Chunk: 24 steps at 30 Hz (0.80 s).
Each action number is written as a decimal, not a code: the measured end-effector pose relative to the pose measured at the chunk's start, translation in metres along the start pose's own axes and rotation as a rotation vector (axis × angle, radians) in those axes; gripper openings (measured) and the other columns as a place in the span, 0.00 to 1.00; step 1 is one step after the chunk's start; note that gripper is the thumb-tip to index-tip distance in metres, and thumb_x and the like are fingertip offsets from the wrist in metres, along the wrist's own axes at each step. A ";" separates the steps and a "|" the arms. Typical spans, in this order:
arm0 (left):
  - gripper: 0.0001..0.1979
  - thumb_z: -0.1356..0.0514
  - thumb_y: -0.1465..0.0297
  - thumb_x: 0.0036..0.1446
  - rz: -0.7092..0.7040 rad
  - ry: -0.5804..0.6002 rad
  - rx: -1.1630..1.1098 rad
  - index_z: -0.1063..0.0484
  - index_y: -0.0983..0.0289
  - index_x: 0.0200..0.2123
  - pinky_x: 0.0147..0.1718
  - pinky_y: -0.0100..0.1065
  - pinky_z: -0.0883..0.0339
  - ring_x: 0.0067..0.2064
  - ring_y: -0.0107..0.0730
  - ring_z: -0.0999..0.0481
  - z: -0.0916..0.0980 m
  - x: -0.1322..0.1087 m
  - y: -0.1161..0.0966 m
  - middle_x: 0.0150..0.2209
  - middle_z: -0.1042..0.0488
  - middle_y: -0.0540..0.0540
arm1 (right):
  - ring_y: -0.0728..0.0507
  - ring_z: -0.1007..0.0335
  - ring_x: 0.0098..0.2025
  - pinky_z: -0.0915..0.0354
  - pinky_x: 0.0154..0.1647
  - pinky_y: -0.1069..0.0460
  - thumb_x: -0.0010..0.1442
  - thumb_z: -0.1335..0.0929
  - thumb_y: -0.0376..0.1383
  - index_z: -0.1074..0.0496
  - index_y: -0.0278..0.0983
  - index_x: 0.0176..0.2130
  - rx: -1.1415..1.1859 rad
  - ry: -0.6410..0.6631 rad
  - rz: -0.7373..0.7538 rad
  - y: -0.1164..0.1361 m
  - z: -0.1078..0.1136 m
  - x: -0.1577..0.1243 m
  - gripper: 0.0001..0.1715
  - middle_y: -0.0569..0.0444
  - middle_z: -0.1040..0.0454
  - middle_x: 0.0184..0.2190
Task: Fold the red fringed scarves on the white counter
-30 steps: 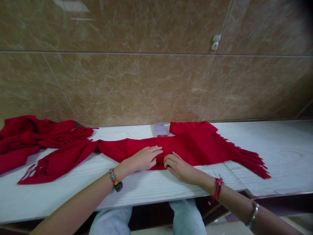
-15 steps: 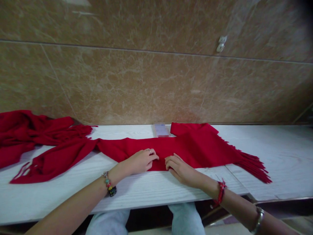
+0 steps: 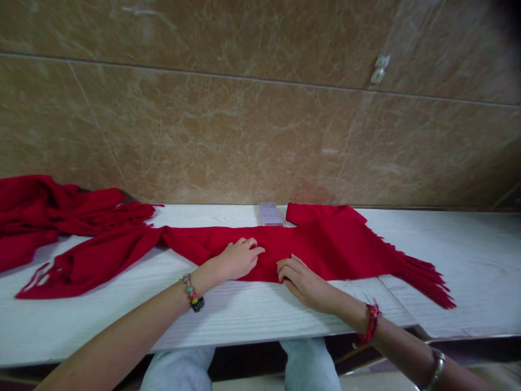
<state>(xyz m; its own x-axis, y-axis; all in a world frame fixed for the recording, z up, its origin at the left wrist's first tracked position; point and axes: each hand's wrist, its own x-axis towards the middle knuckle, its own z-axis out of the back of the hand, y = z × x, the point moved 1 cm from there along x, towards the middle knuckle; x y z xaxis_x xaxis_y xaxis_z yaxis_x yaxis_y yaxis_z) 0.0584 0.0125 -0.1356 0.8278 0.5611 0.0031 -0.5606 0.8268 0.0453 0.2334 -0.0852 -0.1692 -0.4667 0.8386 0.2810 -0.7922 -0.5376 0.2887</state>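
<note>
Left hand (image 3: 238,259) and right hand (image 3: 303,283) apart, fingers bent on plain red scarf (image 3: 280,239); can't tell if either pinches cloth. Scarf lies left-right along white table (image 3: 228,312), mostly flat, twisted at left, right fringe angled toward near edge, flap folded at back. Tabletop strip runs to near edge, more beyond fringe; small box (image 3: 271,215) and wall (image 3: 228,136) behind, crumpled second scarf (image 3: 36,212) far left.

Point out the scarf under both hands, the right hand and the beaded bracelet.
Scarf (image 3: 273,242): head view, flat middle part.
Right hand (image 3: 303,282): head view, back of hand.
Beaded bracelet (image 3: 190,292): head view, beads.
</note>
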 end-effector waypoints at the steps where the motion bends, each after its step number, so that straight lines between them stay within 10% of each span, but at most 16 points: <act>1: 0.20 0.57 0.66 0.60 0.135 0.017 0.022 0.39 0.58 0.53 0.41 0.46 0.37 0.49 0.48 0.35 -0.001 0.000 0.005 0.53 0.38 0.60 | 0.47 0.38 0.46 0.54 0.57 0.41 0.56 0.42 0.25 0.38 0.38 0.35 0.002 0.001 -0.004 0.000 0.000 0.000 0.10 0.52 0.32 0.39; 5: 0.27 0.57 0.58 0.59 0.590 0.005 0.109 0.44 0.66 0.57 0.44 0.61 0.47 0.55 0.67 0.46 -0.010 -0.006 0.019 0.56 0.43 0.70 | 0.47 0.38 0.47 0.54 0.57 0.40 0.56 0.43 0.26 0.37 0.38 0.36 0.024 -0.004 -0.007 0.000 0.000 0.000 0.10 0.51 0.32 0.39; 8: 0.26 0.58 0.61 0.60 0.405 -0.081 0.060 0.48 0.66 0.59 0.52 0.58 0.57 0.61 0.60 0.57 -0.018 -0.010 0.004 0.61 0.52 0.65 | 0.47 0.38 0.47 0.54 0.57 0.40 0.56 0.43 0.26 0.37 0.38 0.36 0.030 -0.011 -0.008 0.000 0.000 0.000 0.11 0.50 0.32 0.40; 12: 0.25 0.60 0.60 0.61 0.148 0.094 -0.134 0.55 0.55 0.61 0.53 0.59 0.58 0.62 0.52 0.61 -0.025 -0.005 -0.005 0.63 0.60 0.53 | 0.47 0.38 0.47 0.54 0.57 0.40 0.56 0.43 0.25 0.38 0.38 0.36 0.022 -0.001 -0.012 0.000 0.000 0.000 0.11 0.51 0.32 0.39; 19: 0.30 0.60 0.57 0.59 0.708 0.016 0.027 0.49 0.68 0.59 0.52 0.60 0.58 0.61 0.60 0.57 -0.020 0.005 0.054 0.61 0.53 0.67 | 0.47 0.38 0.47 0.53 0.57 0.41 0.56 0.42 0.26 0.37 0.38 0.35 0.004 -0.015 0.006 0.000 -0.001 0.000 0.10 0.51 0.32 0.39; 24: 0.24 0.58 0.64 0.60 0.241 -0.130 0.027 0.49 0.65 0.59 0.56 0.47 0.57 0.63 0.44 0.60 -0.021 -0.001 0.020 0.63 0.58 0.59 | 0.47 0.37 0.47 0.52 0.57 0.41 0.56 0.42 0.26 0.36 0.38 0.36 0.032 -0.013 0.017 -0.003 -0.002 -0.002 0.11 0.51 0.31 0.39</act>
<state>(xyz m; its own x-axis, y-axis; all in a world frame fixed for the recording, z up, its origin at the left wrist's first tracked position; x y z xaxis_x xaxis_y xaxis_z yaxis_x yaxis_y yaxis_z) 0.0459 0.0294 -0.1560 0.6676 0.7302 0.1453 -0.7423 0.6679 0.0541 0.2357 -0.0850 -0.1724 -0.4745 0.8284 0.2977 -0.7713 -0.5543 0.3129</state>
